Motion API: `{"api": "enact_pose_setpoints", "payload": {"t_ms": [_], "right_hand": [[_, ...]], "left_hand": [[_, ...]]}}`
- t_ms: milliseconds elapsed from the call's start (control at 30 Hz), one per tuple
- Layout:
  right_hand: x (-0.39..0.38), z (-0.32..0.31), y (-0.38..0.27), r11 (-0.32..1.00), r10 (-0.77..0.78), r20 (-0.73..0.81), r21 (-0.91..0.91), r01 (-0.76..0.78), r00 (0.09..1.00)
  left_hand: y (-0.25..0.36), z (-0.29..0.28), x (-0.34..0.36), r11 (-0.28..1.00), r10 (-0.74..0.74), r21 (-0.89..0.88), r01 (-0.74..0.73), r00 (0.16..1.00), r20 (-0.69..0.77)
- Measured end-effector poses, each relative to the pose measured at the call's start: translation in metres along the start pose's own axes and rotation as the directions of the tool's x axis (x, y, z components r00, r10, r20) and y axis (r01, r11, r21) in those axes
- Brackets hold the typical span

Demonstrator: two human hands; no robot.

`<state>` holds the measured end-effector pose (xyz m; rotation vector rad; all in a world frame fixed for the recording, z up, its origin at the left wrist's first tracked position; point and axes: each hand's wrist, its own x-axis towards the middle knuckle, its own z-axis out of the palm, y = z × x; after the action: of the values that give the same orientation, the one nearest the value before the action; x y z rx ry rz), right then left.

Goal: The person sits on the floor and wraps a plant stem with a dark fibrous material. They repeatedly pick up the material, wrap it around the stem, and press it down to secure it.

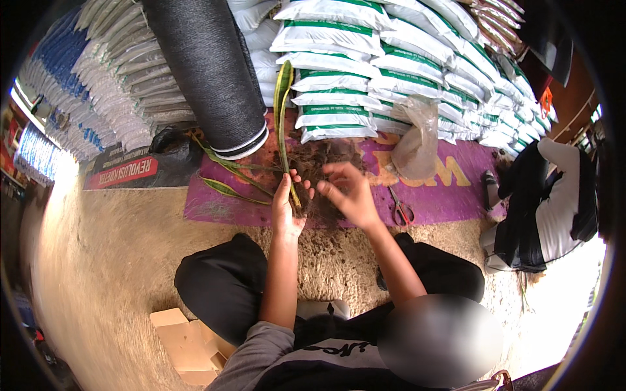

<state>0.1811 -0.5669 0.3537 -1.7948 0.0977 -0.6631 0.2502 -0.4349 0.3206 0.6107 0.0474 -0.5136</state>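
My left hand [287,214] is closed round the base of a snake plant [282,107]. Its long green leaf with yellow edges stands upright, and a dark root end shows by my palm. Just right of it, my right hand [352,194] is held in the air, fingers apart and slightly blurred, with nothing visible in it. More snake plant leaves [229,190] lie to the left of my left hand. Dark loose soil [336,156] is heaped behind my hands on a purple banner [450,210]. Red-handled scissors [402,213] rest on the banner's near edge, right of my right hand.
A clear plastic bag [417,148] stands behind the scissors. White-and-green sacks [336,81] are stacked at the back, beside a thick black roll [205,72]. A black bag [175,144] sits at left, a cardboard box [186,342] near my knee. Another person [551,195] sits at right.
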Motion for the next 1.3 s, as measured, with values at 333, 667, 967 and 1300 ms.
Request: {"api": "enact_pose_setpoints", "payload": {"t_ms": [333,667,967,1300], "right_hand": [[-0.022,0.033,-0.012,0.923,-0.214,0.137,-0.295,0.246,0.967],[-0.025,0.045,-0.008,0.909,-0.249,0.059,-0.329,0.254,0.967],[-0.025,0.041,-0.021,0.991,-0.041,0.038,-0.128,0.046,0.998],[-0.024,0.037,-0.02,0.961,-0.208,0.127,-0.156,0.227,0.97]], "left_hand": [[0.005,-0.002,0.002,0.996,0.084,-0.005,-0.084,0.996,0.0],[-0.004,0.002,0.0,0.981,0.193,0.006,-0.193,0.979,-0.069],[0.008,0.0,0.004,0.938,0.345,0.031,-0.344,0.928,-0.14],[0.0,0.0,0.004,0.967,0.245,-0.051,-0.248,0.968,-0.057]]}}
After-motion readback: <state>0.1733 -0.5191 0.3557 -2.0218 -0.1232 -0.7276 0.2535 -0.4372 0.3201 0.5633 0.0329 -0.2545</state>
